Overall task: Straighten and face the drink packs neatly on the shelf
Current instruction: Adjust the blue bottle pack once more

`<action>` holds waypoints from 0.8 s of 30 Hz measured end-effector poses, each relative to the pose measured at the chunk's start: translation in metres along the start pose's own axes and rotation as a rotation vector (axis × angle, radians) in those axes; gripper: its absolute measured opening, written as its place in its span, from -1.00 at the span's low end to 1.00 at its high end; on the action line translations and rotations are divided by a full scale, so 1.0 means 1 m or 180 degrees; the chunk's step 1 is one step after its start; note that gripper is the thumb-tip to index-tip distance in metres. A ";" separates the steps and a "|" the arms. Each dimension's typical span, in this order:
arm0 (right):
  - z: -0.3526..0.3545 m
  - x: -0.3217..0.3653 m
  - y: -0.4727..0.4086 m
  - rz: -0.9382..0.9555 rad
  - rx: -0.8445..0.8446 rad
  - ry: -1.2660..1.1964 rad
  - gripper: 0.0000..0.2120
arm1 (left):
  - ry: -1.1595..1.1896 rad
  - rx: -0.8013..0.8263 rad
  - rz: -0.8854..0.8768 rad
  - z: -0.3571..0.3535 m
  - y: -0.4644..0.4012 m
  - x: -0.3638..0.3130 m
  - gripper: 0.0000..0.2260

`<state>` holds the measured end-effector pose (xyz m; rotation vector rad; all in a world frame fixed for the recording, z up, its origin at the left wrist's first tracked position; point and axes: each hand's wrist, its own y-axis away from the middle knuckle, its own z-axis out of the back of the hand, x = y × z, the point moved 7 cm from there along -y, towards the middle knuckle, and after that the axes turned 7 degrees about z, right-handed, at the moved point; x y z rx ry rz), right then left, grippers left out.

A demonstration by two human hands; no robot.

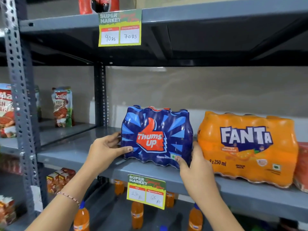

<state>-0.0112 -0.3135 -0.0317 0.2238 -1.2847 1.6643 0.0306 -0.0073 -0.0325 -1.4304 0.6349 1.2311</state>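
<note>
A blue Thums Up pack (156, 135) stands on the grey middle shelf (80, 152), label facing me, slightly turned. My left hand (106, 147) grips its left side, thumb across the lower front corner. My right hand (195, 165) clasps its lower right corner, fingers wrapped around the side. An orange Fanta pack (248, 147) stands just to the right, close beside the blue one, label forward. A red pack (302, 165) shows partly at the right edge.
A price tag (146, 191) hangs from the shelf edge below the blue pack, another tag (120, 29) from the shelf above. Juice cartons (62, 106) stand in the left bay beyond a perforated upright (20, 104). Orange bottles (137, 214) fill the shelf below.
</note>
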 end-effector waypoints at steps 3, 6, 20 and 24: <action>-0.002 -0.002 0.001 0.0033 -0.0029 0.0041 -0.42 | 0.0009 -0.0034 0.0019 0.003 -0.001 0.003 -0.17; -0.004 -0.005 0.001 0.0012 -0.0018 0.0044 -0.39 | 0.0059 -0.0039 0.0032 0.005 0.000 0.006 -0.25; -0.006 -0.007 -0.002 -0.0096 -0.0075 0.0055 -0.43 | 0.0058 0.0028 0.0018 0.005 0.005 0.003 -0.27; 0.005 0.010 0.011 0.0074 -0.0146 -0.0157 -0.42 | 0.0023 -0.0055 -0.0035 0.006 0.017 -0.005 -0.22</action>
